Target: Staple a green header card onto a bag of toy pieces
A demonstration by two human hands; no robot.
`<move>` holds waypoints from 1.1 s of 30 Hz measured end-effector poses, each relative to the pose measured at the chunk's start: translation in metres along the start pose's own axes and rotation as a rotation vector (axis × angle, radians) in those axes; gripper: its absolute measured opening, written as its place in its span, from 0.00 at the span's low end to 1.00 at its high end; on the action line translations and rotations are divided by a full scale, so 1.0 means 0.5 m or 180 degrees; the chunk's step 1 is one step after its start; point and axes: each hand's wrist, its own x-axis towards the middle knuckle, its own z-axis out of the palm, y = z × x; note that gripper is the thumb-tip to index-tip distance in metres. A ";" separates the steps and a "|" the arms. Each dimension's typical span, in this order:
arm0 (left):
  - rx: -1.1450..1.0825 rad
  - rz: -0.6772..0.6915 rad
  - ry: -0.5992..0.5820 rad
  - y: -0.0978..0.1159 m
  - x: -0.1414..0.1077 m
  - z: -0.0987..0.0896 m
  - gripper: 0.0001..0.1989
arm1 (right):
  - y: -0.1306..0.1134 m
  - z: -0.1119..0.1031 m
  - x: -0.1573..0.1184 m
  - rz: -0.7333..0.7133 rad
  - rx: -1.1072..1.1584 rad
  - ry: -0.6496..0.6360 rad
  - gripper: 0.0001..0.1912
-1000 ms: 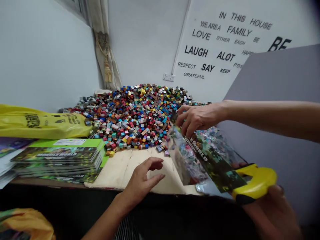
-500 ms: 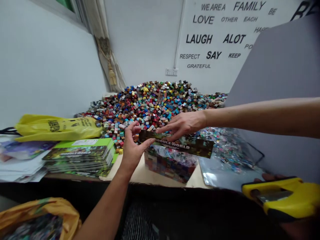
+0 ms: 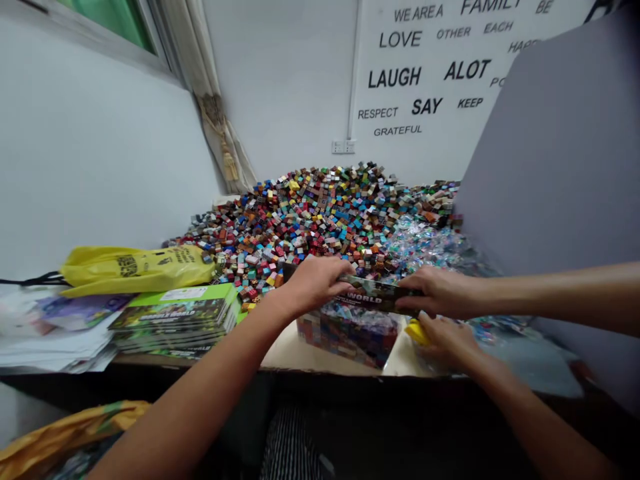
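Observation:
A clear bag of colourful toy bricks (image 3: 345, 338) stands on the tabletop with a dark printed header card (image 3: 367, 293) across its top. My left hand (image 3: 320, 280) is closed on the left part of this card. In my right hand (image 3: 447, 340) is a yellow stapler (image 3: 417, 332), mostly covered by the fingers. Its yellow front end is just below the card's right end, by the bag's upper right corner; I cannot tell whether it touches. Another person's hand (image 3: 440, 292) reaches in from the right and grips the card's right end, above my right hand.
A large heap of small coloured bricks (image 3: 320, 213) lies behind the bag. Small clear packets (image 3: 435, 243) lie at the right by a grey panel (image 3: 560, 167). At left are stacked header cards (image 3: 173, 317) and a yellow bag (image 3: 140, 267). An orange sack (image 3: 75, 427) is lower left.
My right hand has brought the yellow stapler up from the lower right to the card. My left hand has shifted right along the card. The other person's hand has moved to the card's right end.

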 end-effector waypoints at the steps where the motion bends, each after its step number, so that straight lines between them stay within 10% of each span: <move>1: 0.0054 -0.0066 -0.0217 0.004 0.011 0.000 0.08 | -0.001 -0.007 0.014 -0.0230 0.0104 -0.0370 0.13; 4: 0.0258 -0.0169 -0.0471 0.011 0.022 0.003 0.07 | 0.007 -0.015 0.045 -0.0554 0.0317 -0.0804 0.14; 10: 0.0455 -0.0073 -0.0487 0.017 0.018 0.006 0.03 | 0.025 0.020 0.037 -0.0784 0.0105 -0.0077 0.15; 19: 0.0780 -0.0321 -0.0455 0.024 0.018 0.010 0.07 | 0.061 -0.090 0.080 -0.0637 0.1860 0.0540 0.10; 24: 0.0927 -0.0806 -0.0574 0.027 0.001 -0.008 0.09 | 0.143 0.048 0.024 -0.0206 0.2872 0.0735 0.12; 33: 0.0564 -0.0800 -0.1003 0.027 0.013 -0.033 0.12 | 0.010 0.287 0.086 0.0042 0.4649 0.0844 0.27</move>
